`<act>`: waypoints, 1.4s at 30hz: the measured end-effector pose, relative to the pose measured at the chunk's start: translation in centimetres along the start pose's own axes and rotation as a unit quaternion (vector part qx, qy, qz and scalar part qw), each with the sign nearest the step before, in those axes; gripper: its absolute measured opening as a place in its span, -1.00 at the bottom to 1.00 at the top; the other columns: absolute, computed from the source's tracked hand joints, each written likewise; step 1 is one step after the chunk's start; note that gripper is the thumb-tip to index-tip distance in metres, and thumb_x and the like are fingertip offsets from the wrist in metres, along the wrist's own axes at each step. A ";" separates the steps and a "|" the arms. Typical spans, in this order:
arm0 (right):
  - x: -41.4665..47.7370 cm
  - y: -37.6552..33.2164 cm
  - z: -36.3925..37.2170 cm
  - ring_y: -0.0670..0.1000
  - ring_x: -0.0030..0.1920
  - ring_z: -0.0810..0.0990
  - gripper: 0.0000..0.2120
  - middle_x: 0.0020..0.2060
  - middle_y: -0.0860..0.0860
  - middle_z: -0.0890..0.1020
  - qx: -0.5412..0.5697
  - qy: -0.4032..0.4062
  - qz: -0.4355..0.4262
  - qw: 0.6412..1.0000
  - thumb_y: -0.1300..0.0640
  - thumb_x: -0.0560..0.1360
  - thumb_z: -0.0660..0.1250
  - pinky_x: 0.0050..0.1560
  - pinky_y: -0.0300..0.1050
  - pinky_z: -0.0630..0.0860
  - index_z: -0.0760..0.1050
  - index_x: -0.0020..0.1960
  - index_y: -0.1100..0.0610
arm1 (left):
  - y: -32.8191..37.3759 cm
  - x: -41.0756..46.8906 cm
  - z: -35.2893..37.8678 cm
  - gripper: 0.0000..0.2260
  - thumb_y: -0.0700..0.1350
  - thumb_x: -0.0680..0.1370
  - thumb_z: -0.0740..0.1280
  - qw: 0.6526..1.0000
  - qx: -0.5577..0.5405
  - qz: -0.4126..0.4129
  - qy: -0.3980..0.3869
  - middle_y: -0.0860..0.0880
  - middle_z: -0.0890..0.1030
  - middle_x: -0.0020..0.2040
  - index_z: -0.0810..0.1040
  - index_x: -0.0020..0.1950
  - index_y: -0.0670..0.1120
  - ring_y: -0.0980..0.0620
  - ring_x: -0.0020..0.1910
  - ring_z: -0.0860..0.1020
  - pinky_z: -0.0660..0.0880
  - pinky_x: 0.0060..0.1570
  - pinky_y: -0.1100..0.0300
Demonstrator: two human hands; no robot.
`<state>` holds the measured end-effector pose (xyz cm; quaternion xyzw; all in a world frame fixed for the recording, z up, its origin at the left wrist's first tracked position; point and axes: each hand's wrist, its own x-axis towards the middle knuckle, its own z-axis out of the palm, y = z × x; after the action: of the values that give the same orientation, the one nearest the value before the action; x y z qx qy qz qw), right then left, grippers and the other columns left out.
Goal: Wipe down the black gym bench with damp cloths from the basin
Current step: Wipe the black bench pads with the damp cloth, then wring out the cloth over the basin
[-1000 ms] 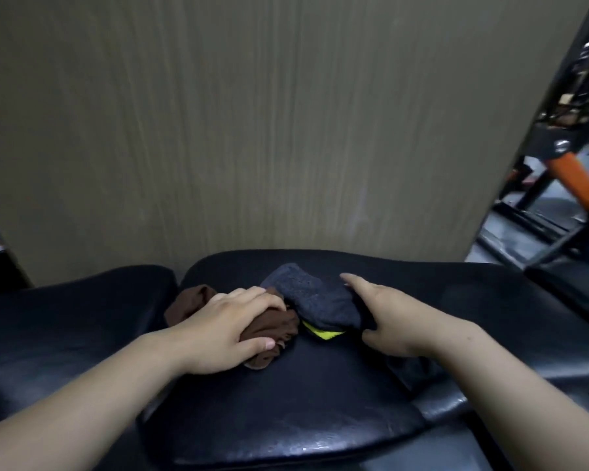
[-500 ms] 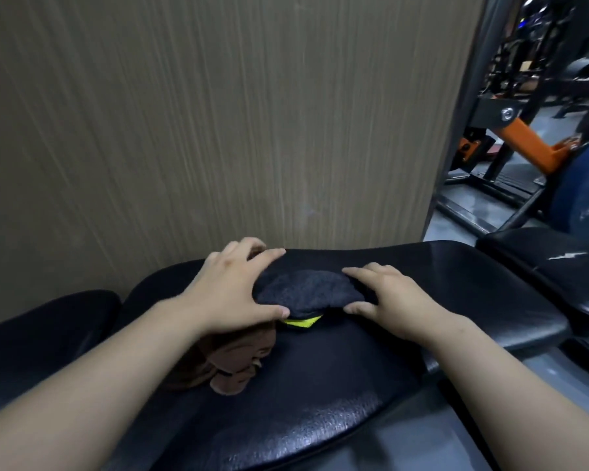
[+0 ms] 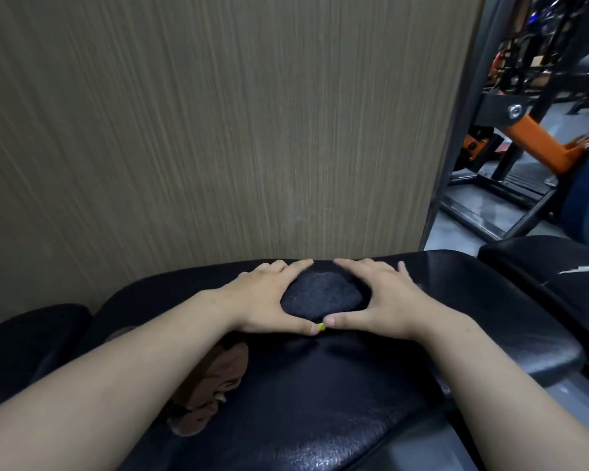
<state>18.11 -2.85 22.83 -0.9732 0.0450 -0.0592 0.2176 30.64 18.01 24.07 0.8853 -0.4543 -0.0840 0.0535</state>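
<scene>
Left hand (image 3: 264,300) and right hand (image 3: 386,304) lay flat, fingers straight, framing the dark grey cloth (image 3: 320,297) from either side, thumbtips nearly touching.

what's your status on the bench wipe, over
Left hand and right hand flat, framing dark cloth on bench. Brown cloth loose under left forearm.
</scene>
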 end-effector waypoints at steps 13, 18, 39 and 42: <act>-0.7 1.9 0.4 -0.06 0.13 0.44 -0.42 0.00 -0.14 0.48 0.004 0.040 -0.044 0.998 -0.35 0.29 0.45 0.18 0.01 0.42 0.48 0.23 -0.15 | 1.0 0.0 0.5 -0.32 0.47 0.37 0.27 0.998 0.011 0.046 0.039 0.17 0.42 0.11 0.37 0.37 0.12 0.14 0.16 0.39 0.46 0.18 0.04; -3.7 2.0 -0.7 -0.07 0.07 0.44 -0.47 0.00 -0.13 0.46 -0.003 0.010 -0.025 1.000 -0.29 0.34 0.46 0.11 -0.08 0.45 0.47 0.21 -0.10 | 1.8 -1.2 0.2 -0.37 0.33 0.39 0.35 0.995 0.009 0.094 0.032 0.22 0.44 0.15 0.35 0.40 0.12 0.23 0.15 0.40 0.40 0.15 0.26; -13.1 1.4 -2.5 0.08 0.08 0.55 -0.49 -0.04 -0.07 0.44 -0.038 0.042 0.041 0.998 -0.13 0.39 0.42 0.11 -0.02 0.50 0.47 0.31 -0.06 | 9.8 -4.0 1.5 -0.60 0.17 0.47 0.31 0.987 0.091 0.122 0.052 0.06 0.49 0.10 0.43 0.22 0.01 0.05 0.09 0.47 0.42 0.12 0.13; -15.0 2.2 -3.9 0.12 0.09 0.55 -0.51 0.00 0.00 0.51 -0.080 0.034 0.041 0.995 -0.14 0.40 0.41 0.05 -0.02 0.49 0.47 0.28 -0.02 | 11.8 -3.8 1.6 -0.61 0.15 0.50 0.33 0.983 0.094 0.148 0.046 0.07 0.47 0.10 0.41 0.24 0.01 0.06 0.10 0.46 0.39 0.09 0.17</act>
<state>2.61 -4.79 23.98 -0.9822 0.0964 -0.0798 0.1401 18.73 14.25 24.87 0.8121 -0.5834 0.0087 0.0032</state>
